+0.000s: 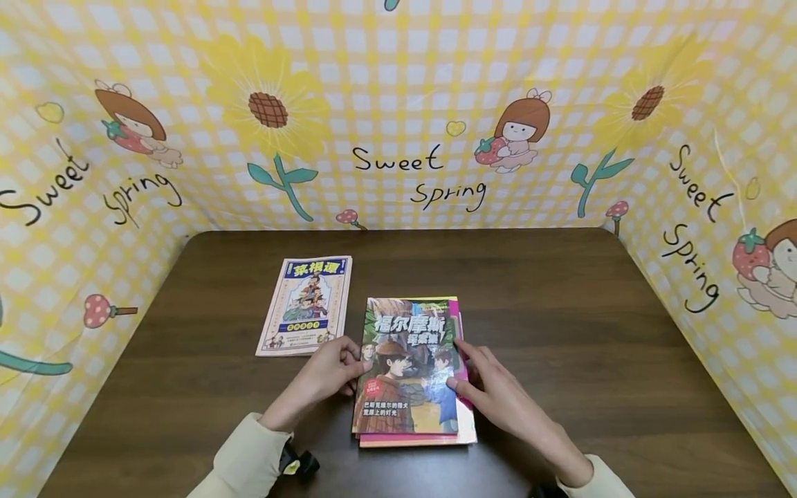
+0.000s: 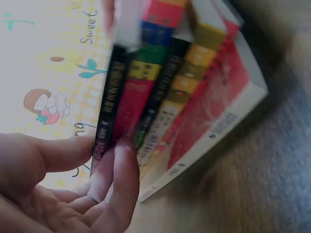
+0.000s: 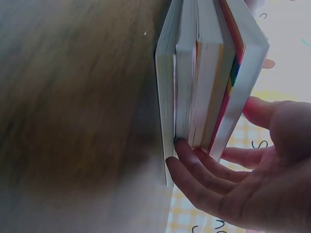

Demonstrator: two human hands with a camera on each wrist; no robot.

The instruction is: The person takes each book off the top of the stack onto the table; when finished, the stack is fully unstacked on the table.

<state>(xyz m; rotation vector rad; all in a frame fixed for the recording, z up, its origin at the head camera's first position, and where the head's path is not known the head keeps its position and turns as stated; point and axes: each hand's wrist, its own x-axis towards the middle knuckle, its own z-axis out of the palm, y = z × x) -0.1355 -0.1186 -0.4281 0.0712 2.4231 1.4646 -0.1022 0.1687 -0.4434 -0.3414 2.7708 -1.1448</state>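
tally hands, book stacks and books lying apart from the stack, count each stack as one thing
Hands: 2, the left hand and the right hand
Book stacks: 1, the stack between the hands
Books lying apart: 1, the separate book with the blue title band
Total: 4

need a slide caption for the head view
Left fingers and right fingers hold a book stack from opposite sides, another book lying nearby on the table.
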